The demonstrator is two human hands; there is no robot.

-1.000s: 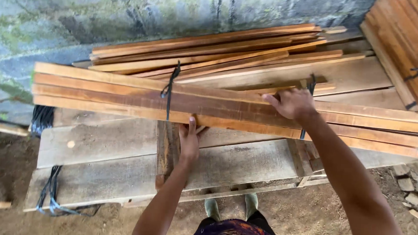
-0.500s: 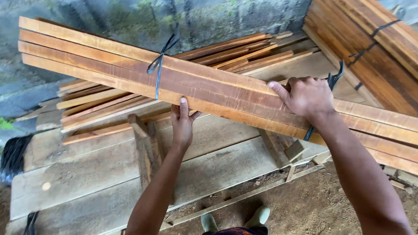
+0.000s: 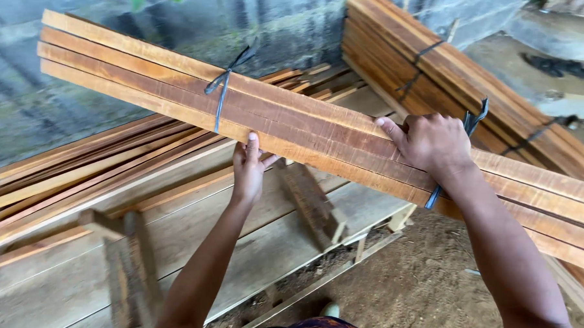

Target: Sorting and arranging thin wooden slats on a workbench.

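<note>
The tied plank bundle (image 3: pixel 319 129) lies above the workbench (image 3: pixel 250 246), loose slats (image 3: pixel 97 170) left.

The bundle of slats (image 3: pixel 319 136) is rough-sawn matt wood (orange-brown, streaky), tied with dark matt straps (image 3: pixel 220 93).
</note>
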